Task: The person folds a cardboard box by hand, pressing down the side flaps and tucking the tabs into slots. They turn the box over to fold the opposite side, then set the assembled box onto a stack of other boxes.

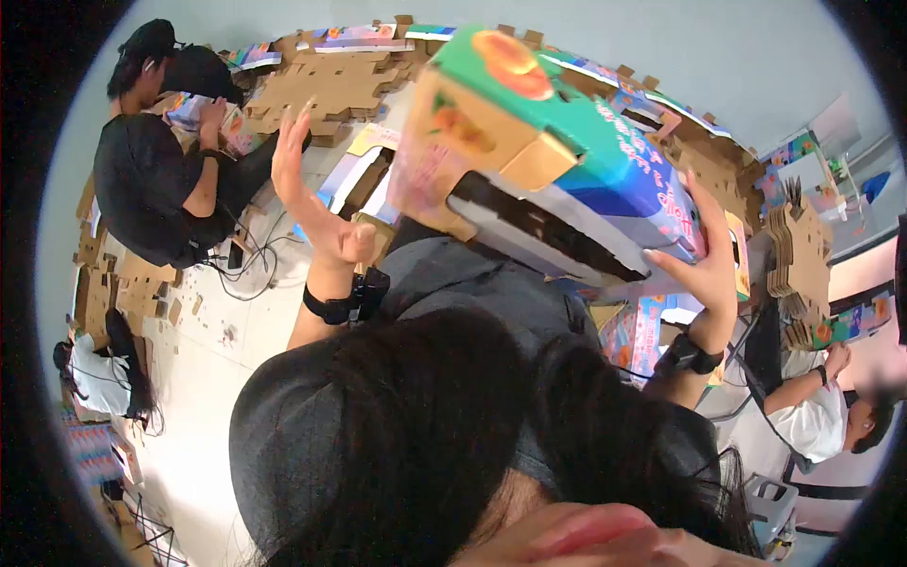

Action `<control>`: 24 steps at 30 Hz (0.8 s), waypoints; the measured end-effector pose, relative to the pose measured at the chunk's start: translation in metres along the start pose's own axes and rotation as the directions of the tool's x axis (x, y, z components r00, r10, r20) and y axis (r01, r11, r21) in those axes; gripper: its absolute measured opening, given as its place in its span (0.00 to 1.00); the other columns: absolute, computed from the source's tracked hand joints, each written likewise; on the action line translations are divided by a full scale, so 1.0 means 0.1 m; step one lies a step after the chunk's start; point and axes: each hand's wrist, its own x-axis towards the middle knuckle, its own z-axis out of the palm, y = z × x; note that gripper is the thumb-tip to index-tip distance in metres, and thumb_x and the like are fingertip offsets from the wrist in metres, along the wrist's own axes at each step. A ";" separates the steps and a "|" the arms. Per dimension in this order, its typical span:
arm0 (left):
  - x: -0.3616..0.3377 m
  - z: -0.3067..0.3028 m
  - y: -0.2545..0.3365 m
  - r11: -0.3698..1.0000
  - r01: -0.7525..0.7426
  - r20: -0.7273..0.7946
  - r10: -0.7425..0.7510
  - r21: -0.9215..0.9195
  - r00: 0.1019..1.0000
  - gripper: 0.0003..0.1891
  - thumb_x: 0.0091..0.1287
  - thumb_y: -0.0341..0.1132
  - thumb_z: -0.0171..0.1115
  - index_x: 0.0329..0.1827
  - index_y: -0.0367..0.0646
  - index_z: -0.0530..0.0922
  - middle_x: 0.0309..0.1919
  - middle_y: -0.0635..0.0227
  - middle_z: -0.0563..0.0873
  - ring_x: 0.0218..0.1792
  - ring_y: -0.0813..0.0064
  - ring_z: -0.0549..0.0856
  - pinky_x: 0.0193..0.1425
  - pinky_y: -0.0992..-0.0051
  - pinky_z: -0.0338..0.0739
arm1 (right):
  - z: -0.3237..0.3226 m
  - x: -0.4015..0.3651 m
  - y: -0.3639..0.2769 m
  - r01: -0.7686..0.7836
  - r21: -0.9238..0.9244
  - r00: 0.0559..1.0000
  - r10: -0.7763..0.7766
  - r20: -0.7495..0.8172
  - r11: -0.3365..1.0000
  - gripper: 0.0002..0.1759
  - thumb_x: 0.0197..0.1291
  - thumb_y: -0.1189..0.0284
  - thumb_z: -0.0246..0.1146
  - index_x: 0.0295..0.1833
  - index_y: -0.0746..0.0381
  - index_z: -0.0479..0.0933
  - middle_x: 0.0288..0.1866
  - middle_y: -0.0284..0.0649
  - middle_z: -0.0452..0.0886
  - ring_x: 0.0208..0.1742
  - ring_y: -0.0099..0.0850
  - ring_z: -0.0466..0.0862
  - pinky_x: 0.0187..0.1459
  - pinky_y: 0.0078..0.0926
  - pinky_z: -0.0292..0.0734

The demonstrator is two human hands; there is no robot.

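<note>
My right hand grips the right end of a printed cardboard box, thumb on the lower edge and fingers around the far side. The box is green, blue and purple with orange fruit pictures, and it is tilted in the air in front of my chest. A long dark opening runs along its near side. To the left of the box, my left hand is raised with fingers stretched upward, apart from the box and holding nothing. Another printed box lies partly hidden behind, between my left hand and the held box.
Flat brown cardboard pieces lie along the wall. A person in black handles a box at left, near cables on the floor. Another person sits lower left; a person in white is at right, by stacked cardboard.
</note>
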 end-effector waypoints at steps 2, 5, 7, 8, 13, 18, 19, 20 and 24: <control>-0.04 -0.01 -0.05 0.997 0.074 0.027 -0.074 -0.019 0.997 0.43 0.63 0.63 0.51 0.73 0.38 0.60 0.66 0.47 0.73 0.70 0.47 0.68 0.75 0.51 0.55 | 0.01 -0.08 -0.19 -0.053 -0.099 0.996 0.045 -0.074 0.994 0.53 0.34 0.63 0.81 0.71 0.61 0.69 0.67 0.52 0.73 0.69 0.48 0.70 0.69 0.44 0.63; -0.04 0.02 -0.01 0.978 0.187 0.080 -0.181 -0.088 0.980 0.37 0.65 0.54 0.51 0.70 0.35 0.64 0.66 0.50 0.73 0.70 0.52 0.68 0.75 0.56 0.55 | 0.02 -0.21 -0.27 -0.042 -0.228 0.982 -0.002 -0.191 0.973 0.51 0.36 0.64 0.81 0.71 0.60 0.70 0.64 0.53 0.73 0.64 0.47 0.72 0.67 0.44 0.64; -0.07 0.04 0.01 0.955 0.269 0.129 -0.253 -0.123 0.959 0.36 0.66 0.53 0.51 0.69 0.34 0.65 0.66 0.50 0.73 0.70 0.53 0.69 0.75 0.58 0.57 | 0.00 -0.27 -0.30 -0.051 -0.340 0.966 -0.040 -0.256 0.939 0.51 0.37 0.64 0.81 0.71 0.60 0.70 0.64 0.53 0.72 0.64 0.47 0.72 0.66 0.45 0.64; -0.07 0.04 0.04 0.949 0.286 0.167 -0.263 -0.132 0.950 0.35 0.68 0.53 0.53 0.69 0.34 0.65 0.66 0.51 0.73 0.69 0.55 0.69 0.74 0.61 0.57 | 0.00 -0.28 -0.31 -0.064 -0.350 0.952 -0.048 -0.303 0.934 0.51 0.37 0.64 0.81 0.71 0.61 0.69 0.64 0.53 0.72 0.65 0.47 0.72 0.67 0.44 0.63; -0.11 0.07 0.08 0.901 0.406 0.344 -0.337 -0.151 0.876 0.35 0.68 0.54 0.56 0.69 0.35 0.66 0.66 0.52 0.73 0.68 0.55 0.71 0.73 0.62 0.60 | 0.06 -0.24 -0.20 -0.120 -0.265 0.843 -0.043 -0.536 0.957 0.52 0.39 0.69 0.82 0.72 0.63 0.65 0.69 0.49 0.69 0.70 0.44 0.68 0.70 0.40 0.61; -0.14 0.16 0.19 0.839 0.523 0.516 -0.386 -0.148 0.765 0.37 0.63 0.47 0.66 0.72 0.39 0.64 0.64 0.51 0.75 0.67 0.55 0.72 0.73 0.61 0.62 | 0.23 -0.15 0.03 -0.002 0.218 0.718 0.153 -0.679 0.976 0.53 0.48 0.77 0.78 0.77 0.58 0.56 0.74 0.49 0.62 0.74 0.39 0.63 0.73 0.37 0.57; -0.13 0.19 0.22 0.828 0.541 0.542 -0.389 -0.149 0.745 0.38 0.62 0.46 0.67 0.73 0.40 0.63 0.64 0.51 0.75 0.68 0.55 0.72 0.73 0.61 0.61 | 0.28 -0.15 0.03 0.000 0.326 0.692 0.235 -0.683 0.945 0.53 0.49 0.78 0.77 0.78 0.57 0.55 0.74 0.50 0.61 0.74 0.39 0.63 0.73 0.37 0.56; -0.14 0.21 0.24 0.811 0.557 0.583 -0.369 -0.179 0.724 0.43 0.61 0.36 0.68 0.77 0.39 0.55 0.67 0.49 0.72 0.70 0.58 0.70 0.76 0.61 0.58 | 0.30 -0.18 0.09 -0.015 0.382 0.711 0.278 -0.645 0.924 0.52 0.51 0.78 0.75 0.79 0.57 0.53 0.74 0.51 0.59 0.73 0.38 0.64 0.72 0.37 0.59; -0.26 0.30 0.26 0.691 0.661 0.675 -0.339 -0.294 0.655 0.59 0.53 0.42 0.78 0.80 0.41 0.43 0.71 0.46 0.66 0.73 0.54 0.65 0.77 0.59 0.56 | 0.61 -0.29 0.44 0.012 0.731 0.711 0.508 -0.486 0.683 0.47 0.58 0.73 0.71 0.79 0.59 0.52 0.74 0.46 0.61 0.70 0.36 0.67 0.68 0.36 0.64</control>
